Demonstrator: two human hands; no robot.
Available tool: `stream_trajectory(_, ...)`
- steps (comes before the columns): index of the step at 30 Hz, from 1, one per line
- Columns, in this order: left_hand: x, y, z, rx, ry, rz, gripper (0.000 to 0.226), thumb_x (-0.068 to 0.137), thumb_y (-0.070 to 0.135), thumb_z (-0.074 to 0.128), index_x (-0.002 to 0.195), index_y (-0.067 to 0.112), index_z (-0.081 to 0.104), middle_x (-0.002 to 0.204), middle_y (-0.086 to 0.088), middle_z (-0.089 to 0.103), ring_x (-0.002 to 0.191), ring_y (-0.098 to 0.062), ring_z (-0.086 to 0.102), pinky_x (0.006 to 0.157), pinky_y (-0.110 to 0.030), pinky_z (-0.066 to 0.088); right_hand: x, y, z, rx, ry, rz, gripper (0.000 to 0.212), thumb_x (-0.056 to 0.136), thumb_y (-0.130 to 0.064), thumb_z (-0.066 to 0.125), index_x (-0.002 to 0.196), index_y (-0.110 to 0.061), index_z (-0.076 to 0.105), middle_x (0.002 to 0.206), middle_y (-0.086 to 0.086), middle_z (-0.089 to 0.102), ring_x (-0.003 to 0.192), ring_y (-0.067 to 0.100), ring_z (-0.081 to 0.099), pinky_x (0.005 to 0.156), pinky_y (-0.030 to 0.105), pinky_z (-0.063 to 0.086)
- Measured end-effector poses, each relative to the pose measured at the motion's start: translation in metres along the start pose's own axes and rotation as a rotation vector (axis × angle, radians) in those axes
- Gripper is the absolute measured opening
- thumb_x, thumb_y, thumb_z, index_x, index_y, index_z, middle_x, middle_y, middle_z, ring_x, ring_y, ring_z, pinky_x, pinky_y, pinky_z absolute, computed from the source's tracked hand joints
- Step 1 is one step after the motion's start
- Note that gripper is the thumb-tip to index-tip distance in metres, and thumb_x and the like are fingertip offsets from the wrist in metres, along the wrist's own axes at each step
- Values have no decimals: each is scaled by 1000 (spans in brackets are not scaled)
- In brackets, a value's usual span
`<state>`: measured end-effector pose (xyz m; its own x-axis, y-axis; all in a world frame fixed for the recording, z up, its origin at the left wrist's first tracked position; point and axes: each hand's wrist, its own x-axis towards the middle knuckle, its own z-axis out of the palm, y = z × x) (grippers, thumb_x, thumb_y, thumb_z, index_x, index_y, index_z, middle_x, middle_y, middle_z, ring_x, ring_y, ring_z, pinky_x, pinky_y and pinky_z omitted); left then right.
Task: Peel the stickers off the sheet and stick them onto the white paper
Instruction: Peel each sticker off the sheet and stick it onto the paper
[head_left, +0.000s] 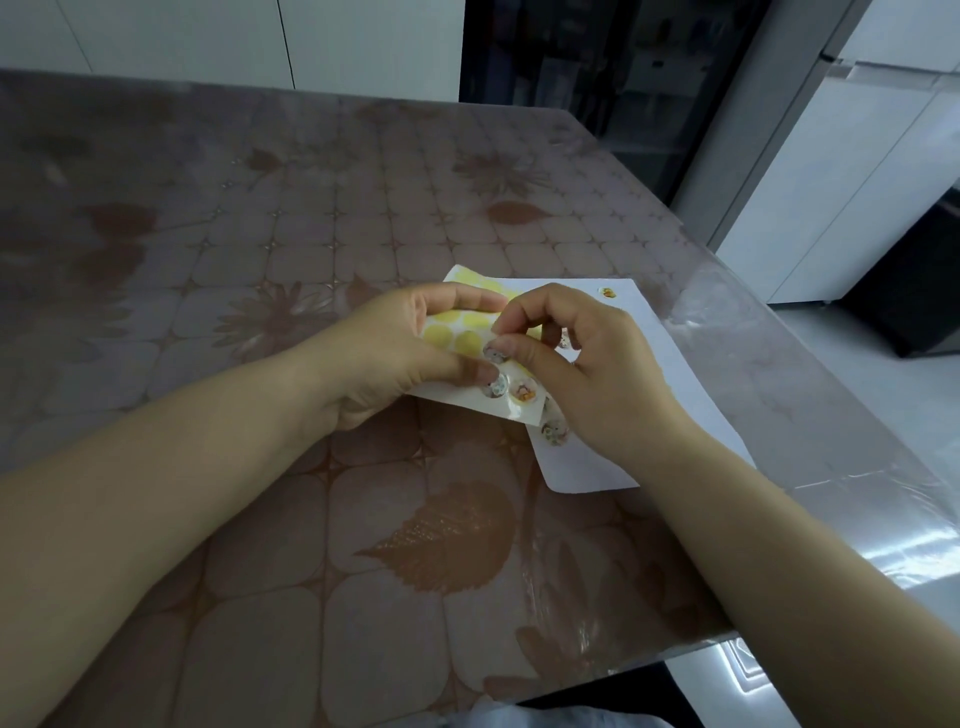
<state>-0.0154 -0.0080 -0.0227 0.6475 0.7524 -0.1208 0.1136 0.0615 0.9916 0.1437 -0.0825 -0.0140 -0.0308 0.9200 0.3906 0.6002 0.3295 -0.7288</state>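
Note:
My left hand (400, 358) grips the sticker sheet (452, 338), a white sheet with yellow round blanks and several small picture stickers along its lower edge, holding it a little above the table. My right hand (576, 364) pinches a round sticker (494, 353) on the sheet between thumb and forefinger. The white paper (670, 384) lies flat under and right of my right hand. It carries a sticker (608, 292) near its far corner and another sticker (554, 434) near its left edge. Part of the paper is hidden by my hand.
The table (322, 249) is covered with a brown flower-and-leaf patterned plastic cloth. Its right edge (810, 395) runs close beside the white paper. White cabinets (857, 171) and a dark appliance (909, 280) stand beyond that edge.

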Motion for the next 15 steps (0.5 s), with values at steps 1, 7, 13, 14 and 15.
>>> stream_trajectory(1,0,0,0,-3,-4,-1,61,54,5,80,109,28,69,116,-4,67,107,-19,65,94,-33,51,0,0,-1,24,-1,-19,19,83,-14,66,85,-30,57,76,-16,58,68,2,46,69,7,36)
stream_trajectory(7,-2,3,2,-35,-27,-13,55,60,-4,76,108,21,68,103,2,68,91,-9,67,76,-19,51,-2,1,-2,-10,-17,-110,24,84,-12,66,95,-29,53,80,-15,61,67,7,47,71,9,36)
stream_trajectory(13,-4,7,1,-125,-59,-44,61,57,-2,73,115,14,65,102,-6,71,86,-11,70,73,-19,55,-1,0,1,-51,86,-174,24,83,-15,66,90,-32,51,79,-21,59,69,11,48,70,20,41)
stream_trajectory(14,-4,7,2,-145,-61,-45,61,57,-2,72,115,14,64,98,-4,71,85,-11,70,72,-19,55,0,0,1,-42,97,-174,23,83,-14,66,89,-32,52,79,-21,60,69,12,49,70,21,41)
stream_trajectory(15,-4,8,2,-158,-62,-45,60,57,-3,71,115,14,65,94,-3,71,83,-11,70,71,-19,55,0,1,1,-34,102,-173,22,83,-14,66,89,-31,53,79,-20,60,69,13,49,70,20,40)
